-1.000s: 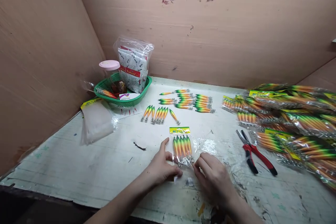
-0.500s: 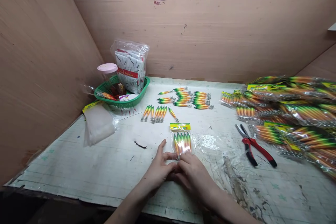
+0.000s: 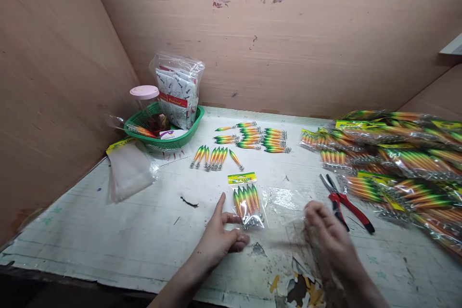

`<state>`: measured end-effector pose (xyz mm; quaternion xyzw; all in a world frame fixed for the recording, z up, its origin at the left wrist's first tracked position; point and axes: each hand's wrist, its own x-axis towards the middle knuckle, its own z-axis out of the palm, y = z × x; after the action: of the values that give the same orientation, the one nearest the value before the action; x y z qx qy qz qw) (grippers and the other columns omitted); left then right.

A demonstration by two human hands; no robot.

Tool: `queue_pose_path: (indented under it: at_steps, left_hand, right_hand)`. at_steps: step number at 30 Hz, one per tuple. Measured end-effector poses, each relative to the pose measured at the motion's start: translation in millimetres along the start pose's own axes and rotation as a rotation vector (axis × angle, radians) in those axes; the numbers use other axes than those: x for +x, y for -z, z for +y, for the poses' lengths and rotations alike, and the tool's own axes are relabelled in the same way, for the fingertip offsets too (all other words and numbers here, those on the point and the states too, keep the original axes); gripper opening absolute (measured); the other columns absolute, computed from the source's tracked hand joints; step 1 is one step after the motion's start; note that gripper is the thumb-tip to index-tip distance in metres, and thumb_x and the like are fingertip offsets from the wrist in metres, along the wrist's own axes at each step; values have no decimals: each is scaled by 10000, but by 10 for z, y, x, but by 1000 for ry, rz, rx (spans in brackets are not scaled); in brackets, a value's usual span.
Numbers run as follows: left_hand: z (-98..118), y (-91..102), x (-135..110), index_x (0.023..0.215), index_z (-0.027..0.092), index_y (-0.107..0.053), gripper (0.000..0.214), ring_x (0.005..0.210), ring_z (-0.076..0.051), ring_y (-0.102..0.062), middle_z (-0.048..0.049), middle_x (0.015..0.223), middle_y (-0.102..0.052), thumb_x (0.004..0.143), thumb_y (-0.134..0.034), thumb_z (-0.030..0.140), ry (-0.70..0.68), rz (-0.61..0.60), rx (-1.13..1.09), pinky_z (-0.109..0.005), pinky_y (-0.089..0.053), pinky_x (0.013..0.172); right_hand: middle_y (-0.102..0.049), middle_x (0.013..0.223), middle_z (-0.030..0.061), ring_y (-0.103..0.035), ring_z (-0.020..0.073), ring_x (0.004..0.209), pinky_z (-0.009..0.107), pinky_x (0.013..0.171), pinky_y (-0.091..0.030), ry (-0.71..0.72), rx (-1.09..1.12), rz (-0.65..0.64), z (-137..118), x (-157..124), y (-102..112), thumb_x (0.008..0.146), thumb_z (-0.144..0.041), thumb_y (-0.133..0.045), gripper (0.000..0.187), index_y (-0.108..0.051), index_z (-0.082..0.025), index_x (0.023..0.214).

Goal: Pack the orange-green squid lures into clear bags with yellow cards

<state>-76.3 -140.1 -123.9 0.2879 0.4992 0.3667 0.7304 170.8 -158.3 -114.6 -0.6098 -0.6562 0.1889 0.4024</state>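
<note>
In the middle of the table a clear bag of squid lures (image 3: pixel 247 204) lies flat, with a yellow header and several green-orange lures in it. My left hand (image 3: pixel 220 238) rests at its lower left edge, index finger stretched forward and the other fingers spread by the bag. Off to the right, my right hand (image 3: pixel 328 231) is smeared by motion, its fingers curled in; whatever they may hold is hard to make out. Clear plastic film (image 3: pixel 285 198) lies between the bag and that hand. Behind the bag, loose lures (image 3: pixel 216 159) lie in a row.
More loose lures (image 3: pixel 249 137) sit farther back. Red-handled pliers (image 3: pixel 352 211) lie right of my right hand, beside a pile of bagged lures (image 3: pixel 415 154). At the left stand a green basket (image 3: pixel 164 143) and a stack of empty bags (image 3: pixel 132 171). Wooden walls (image 3: pixel 270 57) enclose the back and left.
My right hand has left the bag's lower end and swung right, uncovering the lure hooks and a worn, peeling patch of table. The left hand stays beside the bag.
</note>
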Motion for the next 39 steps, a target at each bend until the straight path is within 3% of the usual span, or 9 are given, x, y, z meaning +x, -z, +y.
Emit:
queue_pose_path:
  at_steps: [2,6,8,12,15,19,25,33,39]
  left_hand:
    - [29,-7,-55,1454,293,-73,977,601,-159,-656,-90,1029,-508,678,-649,150,-22,0,121,-300,-508,561]
    - [141,39,-177,1348,238,-433,674,739,-224,-641,-124,1093,-526,713,-647,309,-308,119,679,-396,-508,716]
    - [210,78,-170,1264,259,-543,643,1034,-320,-568,-134,1187,-538,647,-719,309,-512,109,868,-462,-422,921]
    - [303,125,-2,1273,285,-531,660,1348,-316,-281,-90,1394,-451,647,-709,180,-735,-235,981,-488,-126,1120]
    - [309,137,123,1333,229,-454,697,1357,-290,-277,-106,1418,-420,668,-642,137,-773,-337,1099,-507,-120,1123]
    - [282,147,170,1353,156,-386,691,1371,-271,-244,-119,1442,-380,689,-576,172,-801,-327,1363,-530,-167,1118]
    - [243,144,176,1323,135,-394,646,1353,-264,-287,-124,1404,-434,687,-508,144,-875,-271,1480,-545,-193,1115]
    - [204,192,204,1355,150,-349,686,1351,-262,-293,-122,1416,-418,684,-490,127,-959,-274,1476,-564,-202,1105]
    - [206,212,217,1358,158,-355,697,1347,-258,-302,-112,1417,-419,677,-499,134,-977,-272,1472,-554,-199,1110]
  right_hand:
    - [-504,709,27,-516,179,636,290,547,-428,-60,-231,177,274,129,252,915,-336,-356,171,-452,-219,837]
    - [-536,740,90,-526,258,715,388,607,-422,-49,-402,227,430,300,476,821,-259,-445,121,-549,-209,783]
    - [-572,849,112,-554,273,805,419,681,-455,62,-415,144,239,295,363,815,-229,-456,166,-595,-205,903]
    - [-543,1151,114,-548,239,1029,390,829,-497,399,-271,-293,-316,196,-168,803,-168,-523,298,-537,-218,1096]
    - [-525,1185,125,-502,251,1087,420,868,-481,529,-237,-359,-515,154,-535,731,-83,-512,339,-509,-191,1053]
    - [-540,1105,134,-495,265,1036,442,837,-487,529,-246,-297,-468,159,-741,670,-56,-491,356,-496,-168,1008]
    - [-524,1090,123,-484,261,1019,433,834,-482,516,-233,-253,-395,133,-785,629,-23,-473,428,-487,-172,1030]
    - [-540,1052,111,-490,249,978,414,786,-482,517,-208,-197,-385,119,-824,717,-47,-480,278,-481,-179,961]
    - [-549,1051,106,-501,239,982,403,800,-481,493,-189,-178,-396,111,-816,669,-52,-508,327,-491,-184,968]
